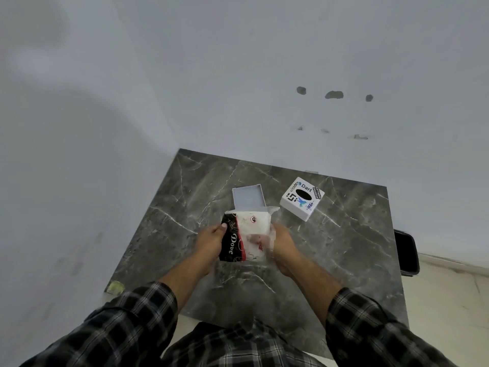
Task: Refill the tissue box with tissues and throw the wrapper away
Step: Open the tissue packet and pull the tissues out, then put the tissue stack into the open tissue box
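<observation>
— Both hands are on the tissue pack (247, 235), is that right?

— Yes. Left hand (211, 241) clamps the dark printed edge of the pack, thumb on top. Right hand (283, 247) is closed on the loose clear wrapper (272, 223) at the other side; it is blurred, so the exact finger placement is hard to read. The pack is held just above the marble table (344, 260).

— And the tissue box?

— It's in two pieces. The open white tray (247, 197) sits on the table just beyond the pack, empty as far as I can see. Further right, apart from it, the stickered cover (301, 198) rests with its oval slot up.

— Where does the wrapper go?

— Probably the dark bin (406, 252) beside the table's right edge, partly out of sight.

— What might go wrong?

— My guess: if the film tears unevenly, the stack could slide out sideways and fan across the table rather than come free as one block. Squeezing too hard could also crumple the tissues, so they'd sit badly in the tray.
</observation>
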